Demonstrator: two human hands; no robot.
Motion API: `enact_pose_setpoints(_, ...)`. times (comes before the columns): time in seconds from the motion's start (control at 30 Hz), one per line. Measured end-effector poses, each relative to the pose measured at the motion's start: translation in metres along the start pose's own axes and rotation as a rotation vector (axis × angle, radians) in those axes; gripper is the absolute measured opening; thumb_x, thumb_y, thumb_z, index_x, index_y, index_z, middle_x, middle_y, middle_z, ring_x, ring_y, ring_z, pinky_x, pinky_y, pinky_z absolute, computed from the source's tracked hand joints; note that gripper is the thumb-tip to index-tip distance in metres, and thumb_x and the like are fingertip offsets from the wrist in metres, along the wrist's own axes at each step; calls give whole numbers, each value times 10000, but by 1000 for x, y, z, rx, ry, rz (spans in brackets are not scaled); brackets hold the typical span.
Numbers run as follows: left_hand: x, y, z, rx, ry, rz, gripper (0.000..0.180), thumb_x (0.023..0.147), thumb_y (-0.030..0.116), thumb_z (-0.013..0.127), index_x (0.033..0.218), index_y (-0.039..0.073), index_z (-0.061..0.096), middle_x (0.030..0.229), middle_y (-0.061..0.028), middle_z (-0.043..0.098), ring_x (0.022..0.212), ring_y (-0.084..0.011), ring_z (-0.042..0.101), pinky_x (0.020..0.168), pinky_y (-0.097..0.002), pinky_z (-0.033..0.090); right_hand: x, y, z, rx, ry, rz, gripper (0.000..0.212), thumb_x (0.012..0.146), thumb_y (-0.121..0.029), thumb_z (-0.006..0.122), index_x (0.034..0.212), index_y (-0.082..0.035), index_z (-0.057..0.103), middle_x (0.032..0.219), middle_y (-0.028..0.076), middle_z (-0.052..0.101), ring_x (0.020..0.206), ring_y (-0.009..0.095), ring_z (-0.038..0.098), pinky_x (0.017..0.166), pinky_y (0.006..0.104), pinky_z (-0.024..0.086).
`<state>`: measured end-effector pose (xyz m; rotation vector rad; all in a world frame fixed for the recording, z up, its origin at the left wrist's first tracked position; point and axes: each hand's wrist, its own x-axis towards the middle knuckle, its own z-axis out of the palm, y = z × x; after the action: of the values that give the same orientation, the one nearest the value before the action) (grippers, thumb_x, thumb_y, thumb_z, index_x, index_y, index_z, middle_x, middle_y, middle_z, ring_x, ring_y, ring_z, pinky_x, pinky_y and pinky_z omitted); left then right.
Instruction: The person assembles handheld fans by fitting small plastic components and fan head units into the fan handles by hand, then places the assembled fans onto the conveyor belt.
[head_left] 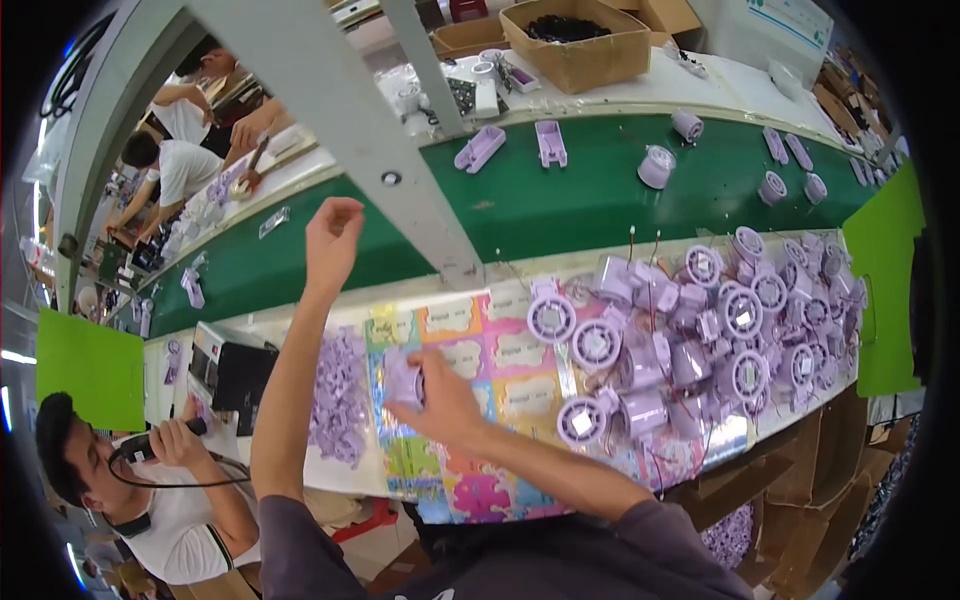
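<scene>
My right hand [442, 402] is wrapped round a lilac plastic housing [403, 383], over the colourful printed sheet [520, 397] on the bench. Raised beside the grey metal post, my left hand [335, 235] is above the green conveyor belt's near side. Its fingers are curled together, and anything they hold is hidden. Small lilac plastic parts [338, 405] lie heaped left of the held housing. To the right, a big pile of lilac round fan units [742, 312] with thin wires covers the bench.
A slanted grey post [385, 175] crosses above the bench. The green conveyor belt [560, 215] carries scattered lilac parts. Beyond it stands a cardboard box [580, 50] with black contents. At left, a person [170, 490] holds a black handheld device near a black box [245, 385].
</scene>
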<state>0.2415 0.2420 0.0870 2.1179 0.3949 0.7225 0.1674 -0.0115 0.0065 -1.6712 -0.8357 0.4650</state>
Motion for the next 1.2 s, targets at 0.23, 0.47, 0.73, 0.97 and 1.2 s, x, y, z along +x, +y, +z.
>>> enact_pose_setpoints(0.23, 107, -34, 103, 420, -301, 247, 535, 820, 280, 777, 1298, 122, 598, 1271, -181, 548, 1240, -380, 522, 1034, -446, 436, 9, 1, -5, -58, -111, -19, 619, 820, -418, 759, 1233, -36, 500, 1141, 170, 564, 938, 379, 643, 806, 465, 533)
enact_pose_setpoints(0.47, 170, -58, 194, 485, -535, 264, 393, 945, 385, 642, 1126, 40, 694, 1154, -202, 580, 1081, -354, 589, 961, -406, 470, 13, 0, -2, 64, -51, -71, 579, 841, -336, 747, 1265, -45, 483, 1176, 185, 528, 932, 389, 636, 756, 472, 536)
enact_pose_setpoints(0.73, 173, -13, 257, 599, -493, 203, 549, 889, 525, 589, 918, -15, 687, 947, -231, 616, 939, -379, 605, 884, -446, 475, 18, 2, -15, 198, -146, 56, 703, 721, -130, 768, 1323, -46, 414, 1205, 192, 515, 993, 443, 613, 793, 501, 519)
enact_pose_setpoints(0.97, 157, -11, 215, 832, -521, 43, 366, 744, 404, 646, 831, 62, 742, 915, -199, 711, 896, -344, 693, 825, -438, 546, 17, -1, -13, 213, -113, 102, 674, 814, -331, 772, 1318, -22, 447, 1211, 186, 518, 1040, 411, 611, 850, 490, 516)
enact_pose_setpoints(1.2, 109, -52, 72, 843, -320, -30, 344, 787, 377, 685, 868, 47, 740, 978, -195, 699, 921, -336, 665, 841, -425, 519, 16, 8, -6, 114, -70, 20, 673, 825, -411, 764, 1278, 4, 490, 1151, 184, 540, 1010, 379, 617, 821, 478, 522)
